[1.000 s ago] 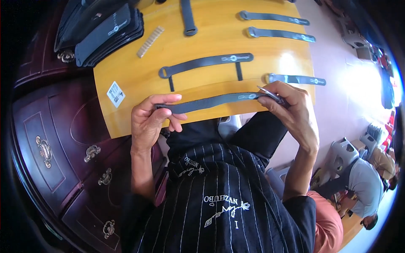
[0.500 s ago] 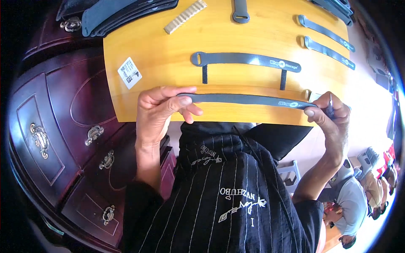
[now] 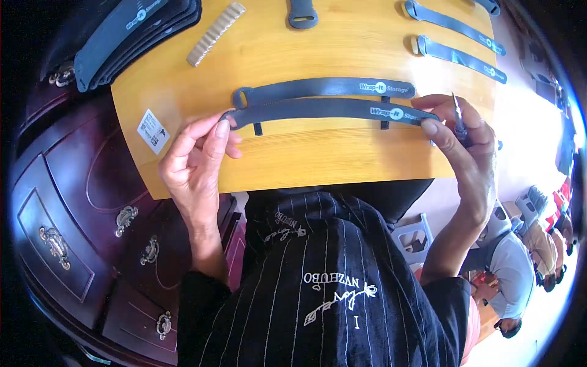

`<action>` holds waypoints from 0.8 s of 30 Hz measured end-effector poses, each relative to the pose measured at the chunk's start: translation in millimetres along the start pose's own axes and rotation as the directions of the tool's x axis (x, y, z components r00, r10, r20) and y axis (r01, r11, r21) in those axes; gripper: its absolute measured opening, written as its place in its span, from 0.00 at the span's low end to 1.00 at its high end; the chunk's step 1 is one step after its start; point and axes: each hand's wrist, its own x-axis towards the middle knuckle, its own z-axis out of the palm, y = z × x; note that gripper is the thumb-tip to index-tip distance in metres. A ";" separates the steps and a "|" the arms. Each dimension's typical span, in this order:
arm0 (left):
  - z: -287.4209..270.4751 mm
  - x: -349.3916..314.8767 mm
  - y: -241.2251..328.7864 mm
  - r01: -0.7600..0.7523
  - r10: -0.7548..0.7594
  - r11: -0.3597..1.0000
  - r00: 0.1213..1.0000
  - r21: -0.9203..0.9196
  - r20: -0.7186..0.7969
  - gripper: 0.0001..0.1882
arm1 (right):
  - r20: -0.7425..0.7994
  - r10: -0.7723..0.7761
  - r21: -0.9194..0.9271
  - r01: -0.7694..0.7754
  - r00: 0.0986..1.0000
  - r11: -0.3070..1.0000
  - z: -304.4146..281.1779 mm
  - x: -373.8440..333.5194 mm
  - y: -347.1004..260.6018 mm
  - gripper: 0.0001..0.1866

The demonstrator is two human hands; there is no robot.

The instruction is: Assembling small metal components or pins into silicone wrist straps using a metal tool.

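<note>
A long dark grey strap (image 3: 306, 110) is stretched level between my two hands. My left hand (image 3: 199, 156) pinches its left end between thumb and fingers. At the other end, the thumb and fingers of my right hand (image 3: 468, 144) grip the strap, and a slim pointed tool (image 3: 459, 122) sticks up from that same hand. A matching strap (image 3: 306, 88), with a slotted loop at its left end, lies on the table just beyond. Two short black strips (image 3: 257, 129) lie crosswise beneath, partly hidden by the straps.
The yellow wooden table (image 3: 293, 165) carries a stack of dark straps (image 3: 116, 46) at far left, a tan ridged strip (image 3: 215, 33), a looped strap end (image 3: 302, 18) and more straps (image 3: 461, 59) at right. Dark wooden drawers (image 3: 52, 220) stand left; people (image 3: 513, 275) sit at right.
The held strap has moved left and farther from me, closer to the strap on the table, and its printed face shows more. The head view has shifted.
</note>
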 end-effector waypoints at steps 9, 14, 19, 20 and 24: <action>6.9 3.2 -4.4 -0.014 0.023 0.989 0.998 0.148 -0.059 0.08 | 0.057 0.062 -0.003 -0.062 0.996 0.998 2.1 8.6 12.4 0.11; 10.4 7.6 -6.8 0.037 -0.030 0.990 0.998 0.139 -0.054 0.08 | 0.028 0.084 -0.044 -0.082 0.996 0.996 4.8 9.8 14.7 0.12; 12.5 9.6 -7.5 0.034 -0.025 0.990 0.998 0.136 -0.066 0.08 | 0.028 0.154 -0.069 -0.152 0.988 0.986 6.0 11.7 8.3 0.12; 12.7 9.1 -8.7 0.033 -0.023 0.991 0.997 0.133 -0.074 0.08 | 0.003 0.158 -0.086 -0.158 0.987 0.984 7.8 11.1 7.6 0.12; 13.7 9.2 -13.2 0.015 0.000 0.990 0.994 0.142 -0.105 0.07 | 0.023 0.149 -0.087 -0.147 0.989 0.985 6.5 12.9 6.8 0.12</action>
